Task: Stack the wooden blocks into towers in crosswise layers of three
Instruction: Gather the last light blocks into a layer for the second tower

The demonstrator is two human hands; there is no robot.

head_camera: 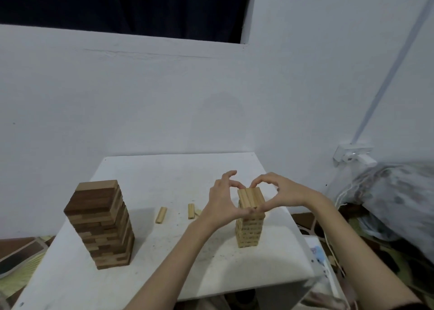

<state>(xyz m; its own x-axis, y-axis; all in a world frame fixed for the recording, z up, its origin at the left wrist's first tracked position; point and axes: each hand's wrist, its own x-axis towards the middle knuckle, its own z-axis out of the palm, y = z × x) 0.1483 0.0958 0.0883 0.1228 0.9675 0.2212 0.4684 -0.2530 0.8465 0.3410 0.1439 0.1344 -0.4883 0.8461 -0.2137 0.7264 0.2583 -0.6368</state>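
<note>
While both hands (250, 198) pinch pale tower's (249, 225) top layer, near table's (270, 293) right edge

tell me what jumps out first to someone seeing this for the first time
Two hands meet over the pale block tower right of centre on the white table: the left hand and right hand pinch its top layer from both sides. On the table's left stands a taller dark block tower. Between the towers lie a few loose blocks.
</note>
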